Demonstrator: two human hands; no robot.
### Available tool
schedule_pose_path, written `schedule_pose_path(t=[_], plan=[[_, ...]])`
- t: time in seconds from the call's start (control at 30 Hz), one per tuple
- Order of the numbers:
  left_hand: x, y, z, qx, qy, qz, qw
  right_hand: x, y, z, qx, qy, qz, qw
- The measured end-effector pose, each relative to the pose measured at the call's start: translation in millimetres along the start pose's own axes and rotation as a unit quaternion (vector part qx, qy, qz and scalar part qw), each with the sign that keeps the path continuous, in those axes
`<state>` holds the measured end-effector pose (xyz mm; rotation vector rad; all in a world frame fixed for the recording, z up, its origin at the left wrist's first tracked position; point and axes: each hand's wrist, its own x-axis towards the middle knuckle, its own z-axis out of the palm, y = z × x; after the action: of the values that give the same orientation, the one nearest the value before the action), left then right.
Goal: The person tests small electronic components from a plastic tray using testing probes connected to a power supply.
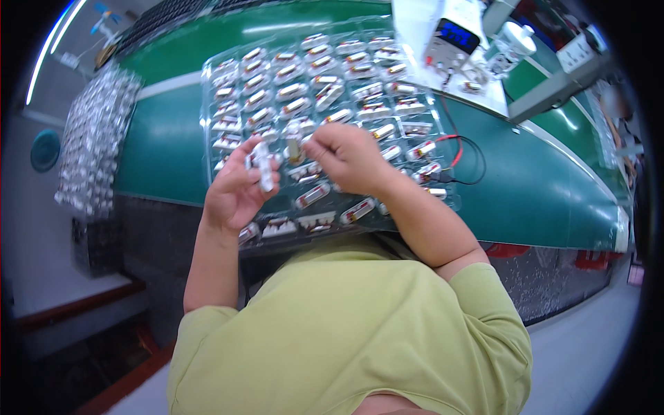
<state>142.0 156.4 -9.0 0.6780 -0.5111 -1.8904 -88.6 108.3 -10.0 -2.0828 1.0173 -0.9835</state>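
Note:
My left hand (238,187) is closed around a small, long white plastic part (263,167), held between thumb and fingers above the tray. Just right of it, my right hand (351,160) has thumb and forefinger pinched together. At those fingertips is a small flat greyish-gold piece (295,150), which looks like a battery cell. Under both hands lies a clear plastic blister tray (206,114). Its pockets hold rows of small white parts (312,196), many showing silver cells and red wires. My hands and forearms hide some of the pockets.
The tray rests on a green bench mat (159,149). A tall stack of clear trays (97,138) stands at the left. Back right, a power supply with a blue display (453,38) sits on a white board; its red and black leads (477,162) run beside the tray. A grey beam (557,93) carries a socket.

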Motion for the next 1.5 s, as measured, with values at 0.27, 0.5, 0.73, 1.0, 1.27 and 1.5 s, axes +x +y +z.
schedule_pose_path(t=[0.27, 0.5, 0.73, 1.0, 1.27, 1.5], plan=[[7, -8, 30, 0.35, 0.049, 0.086, 0.931, -5, -1, 2, 0.014, -0.1, 0.038, 0.994], [16, -26, 26, 0.57, 0.02, 0.173, 0.803, -4, -2, -1, 0.085, -0.17, 0.112, 0.975], [13, -17, 23, 0.512, 0.051, 0.098, 0.852, -3, -2, 9, 0.085, -0.173, 0.09, 0.977], [19, 10, 1, 0.472, 0.235, 0.223, 0.82, -1, 12, -9, 0.236, -0.068, 0.148, 0.958], [-5, -2, -12, 0.792, 0.069, 0.168, 0.582, -2, 11, 1, 0.26, -0.083, 0.182, 0.945], [-4, -8, 5, 0.662, 0.124, 0.184, 0.716, -4, -5, 7, 0.174, -0.101, 0.122, 0.972]])
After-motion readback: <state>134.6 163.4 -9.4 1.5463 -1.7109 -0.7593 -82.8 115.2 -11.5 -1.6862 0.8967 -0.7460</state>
